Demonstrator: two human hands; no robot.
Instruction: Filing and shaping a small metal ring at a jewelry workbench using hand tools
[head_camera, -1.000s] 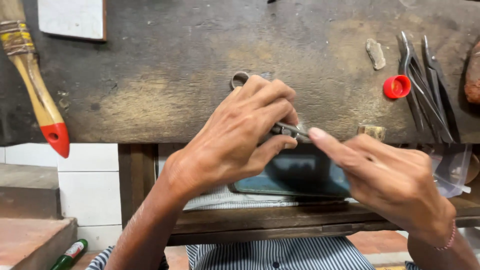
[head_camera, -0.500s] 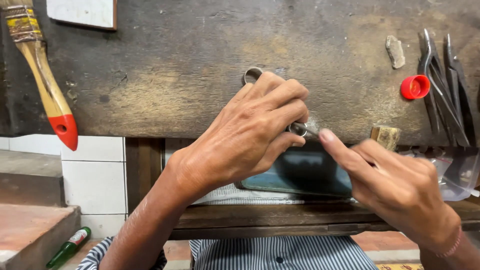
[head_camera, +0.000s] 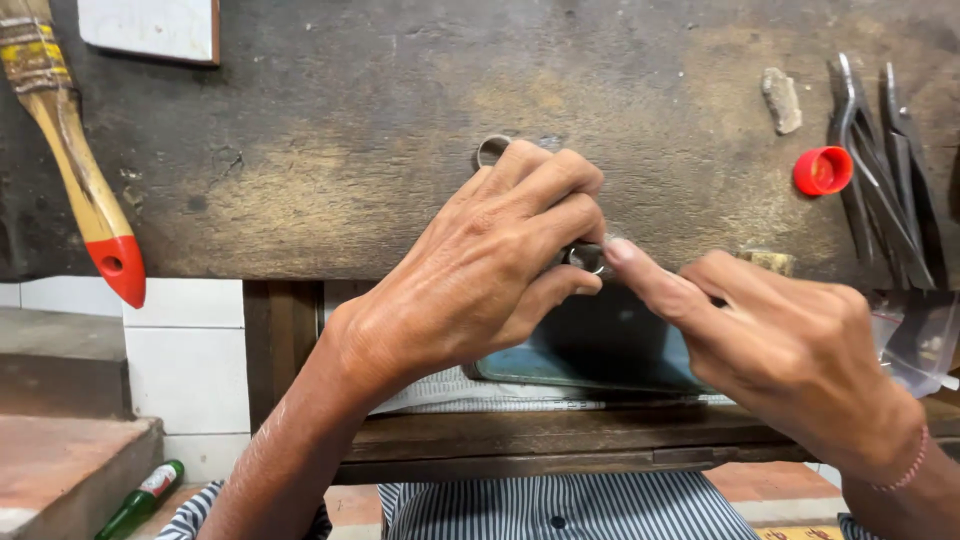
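The left hand (head_camera: 480, 270) is curling its fingers tightly around a small metal ring (head_camera: 588, 258) at the front edge of the dark wooden worktop (head_camera: 350, 150), and the right hand (head_camera: 790, 345) is pressing an outstretched fingertip against that ring, its other fingers folded in. A second metal ring (head_camera: 490, 148) is lying just behind the left knuckles. A red-tipped paintbrush (head_camera: 75, 160) is lying far left, while a red cap (head_camera: 823, 170) and dark pliers (head_camera: 880, 170) are sitting to the right.
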